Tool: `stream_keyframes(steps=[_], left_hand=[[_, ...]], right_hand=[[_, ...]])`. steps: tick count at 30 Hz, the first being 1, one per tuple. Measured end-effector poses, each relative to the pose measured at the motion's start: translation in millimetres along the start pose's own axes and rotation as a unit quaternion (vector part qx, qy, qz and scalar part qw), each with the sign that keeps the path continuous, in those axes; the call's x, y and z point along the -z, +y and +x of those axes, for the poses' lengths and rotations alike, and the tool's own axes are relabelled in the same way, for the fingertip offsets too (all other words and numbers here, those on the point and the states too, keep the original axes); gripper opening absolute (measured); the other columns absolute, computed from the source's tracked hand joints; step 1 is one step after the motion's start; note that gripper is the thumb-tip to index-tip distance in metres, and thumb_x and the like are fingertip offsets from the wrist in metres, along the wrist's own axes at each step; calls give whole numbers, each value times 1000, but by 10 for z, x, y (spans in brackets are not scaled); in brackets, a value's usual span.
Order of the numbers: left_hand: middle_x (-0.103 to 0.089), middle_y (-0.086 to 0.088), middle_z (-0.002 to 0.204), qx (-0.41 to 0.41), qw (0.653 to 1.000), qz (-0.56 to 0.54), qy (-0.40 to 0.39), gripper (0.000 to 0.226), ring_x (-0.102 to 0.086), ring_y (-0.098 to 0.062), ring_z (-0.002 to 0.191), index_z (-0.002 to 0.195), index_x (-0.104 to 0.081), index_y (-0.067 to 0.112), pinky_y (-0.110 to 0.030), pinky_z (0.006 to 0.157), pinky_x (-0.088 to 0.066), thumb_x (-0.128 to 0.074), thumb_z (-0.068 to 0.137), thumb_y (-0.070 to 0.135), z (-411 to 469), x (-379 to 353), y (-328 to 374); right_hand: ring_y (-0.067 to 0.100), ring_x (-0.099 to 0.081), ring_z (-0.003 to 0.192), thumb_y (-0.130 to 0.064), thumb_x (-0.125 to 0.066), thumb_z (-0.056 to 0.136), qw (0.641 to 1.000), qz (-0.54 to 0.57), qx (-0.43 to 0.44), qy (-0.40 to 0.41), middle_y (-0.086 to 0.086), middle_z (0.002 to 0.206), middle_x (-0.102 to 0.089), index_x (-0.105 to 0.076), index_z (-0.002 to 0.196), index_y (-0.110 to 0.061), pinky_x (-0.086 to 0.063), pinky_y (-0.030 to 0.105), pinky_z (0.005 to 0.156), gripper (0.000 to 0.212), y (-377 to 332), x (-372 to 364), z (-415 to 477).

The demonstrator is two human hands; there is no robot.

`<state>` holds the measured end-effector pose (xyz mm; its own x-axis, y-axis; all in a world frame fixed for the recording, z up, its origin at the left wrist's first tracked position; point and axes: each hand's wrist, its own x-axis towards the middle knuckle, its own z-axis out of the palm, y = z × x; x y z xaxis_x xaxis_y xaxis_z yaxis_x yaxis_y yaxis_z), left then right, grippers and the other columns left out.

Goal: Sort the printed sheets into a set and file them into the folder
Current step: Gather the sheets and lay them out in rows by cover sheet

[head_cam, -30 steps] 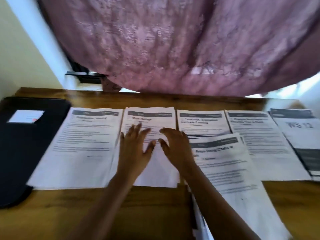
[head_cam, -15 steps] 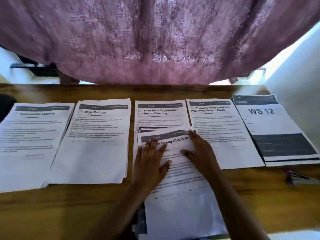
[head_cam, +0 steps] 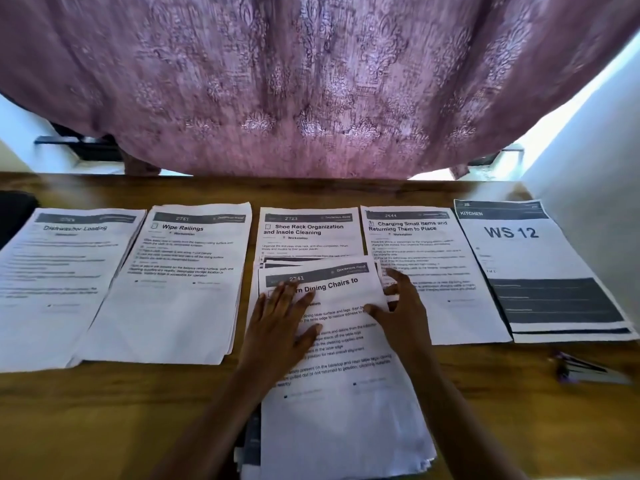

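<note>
Hands at work on a loose stack [head_cam: 341, 420] of printed sheets lying on a wooden table [head_cam: 104, 417], seen from above. The left hand [head_cam: 280, 327] lies flat on the top sheet [head_cam: 343, 344], fingers straight and close together, thumb spread to the side, pressing the page down. The right hand [head_cam: 405, 313] is at that sheet's right edge: the thumb rests on the page and the fingers curl against the edge, pinching it. Whether the fingertips reach under the paper cannot be seen. The heading between the two hands reads in part "Dining Chairs to".

Just beyond the fingertips, partly covered by the held sheet, lies a pile headed "Shoe Rack Organization and Insole Cleaning" [head_cam: 308, 233]. Under and past the right hand's fingers is a pile headed "Charging Small Items and Returning Them to Place" [head_cam: 429, 323], and farther right of it a pile marked "WS 12" [head_cam: 526, 265]. Left of the left hand lies a pile headed "Wipe Railings" [head_cam: 173, 306], then one headed "Dishwasher Loading" [head_cam: 52, 299]. Well apart from the hands, at the far left edge, only a dark corner of the folder [head_cam: 15, 213] shows. Near the table's right side, right of the right forearm, lies a small blurred purple object [head_cam: 585, 370]. A pink patterned curtain [head_cam: 311, 81] hangs beyond the table.
</note>
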<state>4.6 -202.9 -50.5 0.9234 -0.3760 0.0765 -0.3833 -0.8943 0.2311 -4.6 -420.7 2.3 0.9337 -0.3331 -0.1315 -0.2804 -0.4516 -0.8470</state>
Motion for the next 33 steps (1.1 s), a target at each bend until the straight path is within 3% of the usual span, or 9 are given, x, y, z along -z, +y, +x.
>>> stream_keyframes(steps=[3,6,9,11,16,18,24,27,33], left_hand=[[-30,-4,156,-5,999,-39,18,71,-26,-24,144,146,-37,29,-44,116,-14,-15,92,71,-14,31,17],[-19,0,160,28,977,-203,65,77,-15,-17,147,148,-31,31,-38,117,-16,-33,85,75,-2,130,-15],[-33,5,154,109,884,-439,123,78,-34,-10,140,147,-29,33,-31,109,-34,-64,81,55,-38,398,-111],[-54,15,136,155,816,-544,119,71,-58,-7,119,142,-36,38,-28,89,-54,-74,82,32,-89,631,-224],[-64,7,118,230,860,-408,200,40,-66,-5,90,124,-60,23,-7,72,-49,-68,87,9,-52,1094,-890],[-66,-1,120,257,882,-323,226,35,-65,-19,96,123,-63,22,-16,82,-50,-67,89,14,-7,1198,-1245],[-63,-11,125,331,930,-85,132,34,-56,-34,114,129,-57,23,-47,91,-48,-56,94,23,86,1151,-1906],[-49,-17,136,311,945,50,82,43,-41,-38,124,131,-56,17,-53,95,-42,-60,90,26,28,984,-2006],[-36,-13,152,184,981,42,43,45,-27,-37,141,135,-54,22,-56,111,-24,-57,92,37,6,678,-1744]], right_hand=[[11,-58,77,-14,-70,84,999,-1,30,-16,-13,87,-59,-46,105,-27,-38,7,57,35,41,36,-17],[3,-55,71,-13,-68,86,995,6,100,4,-12,84,-58,-48,94,-22,-41,6,58,24,-12,87,-27],[-1,-57,76,-9,-70,84,986,94,131,30,-17,86,-61,-52,88,-24,-44,13,66,24,-209,136,9],[4,-61,88,-8,-69,84,981,139,135,29,-14,95,-63,-53,91,-24,-49,22,74,23,-404,84,84],[-6,-56,82,-7,-73,80,976,157,149,6,-10,97,-61,-58,94,-19,-46,16,74,24,-937,-641,359],[-1,-57,77,-9,-73,81,980,118,158,-23,-6,96,-62,-62,99,-13,-47,18,72,21,-1092,-1056,447],[24,-53,115,-15,-66,86,969,-92,223,-50,6,122,-60,-61,113,-13,-44,33,94,27,-1313,-1992,518],[28,-36,127,-32,-64,86,929,-289,230,-35,8,137,-44,-61,118,-22,-37,42,98,34,-1240,-2177,503],[27,14,146,-37,-57,90,893,-355,275,-31,9,159,11,-62,114,-22,0,59,112,29,-1191,-2232,417]])
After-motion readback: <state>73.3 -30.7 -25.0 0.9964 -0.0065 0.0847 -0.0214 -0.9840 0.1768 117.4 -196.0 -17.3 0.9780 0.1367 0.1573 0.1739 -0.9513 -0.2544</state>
